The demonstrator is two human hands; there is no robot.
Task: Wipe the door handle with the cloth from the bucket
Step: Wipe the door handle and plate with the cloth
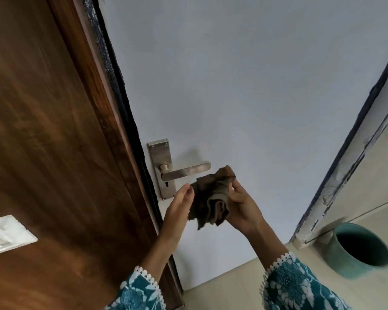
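Note:
A steel lever door handle (186, 170) on a long steel backplate (160, 157) sits on the white door (233, 86). Just below and right of the lever hangs a crumpled brown cloth (212, 198). My right hand (242, 204) grips the cloth from the right side. My left hand (180, 202) is at the cloth's left edge, fingers stretched out and touching it. The cloth is close to the lever's free end but apart from it. The teal bucket (358, 249) stands on the floor at the lower right, dark inside.
A dark wooden panel (54, 153) fills the left, with a white switch plate (5, 236) low on it. A dark door frame edge (354, 157) runs diagonally at the right. Pale floor tiles (233, 285) lie below.

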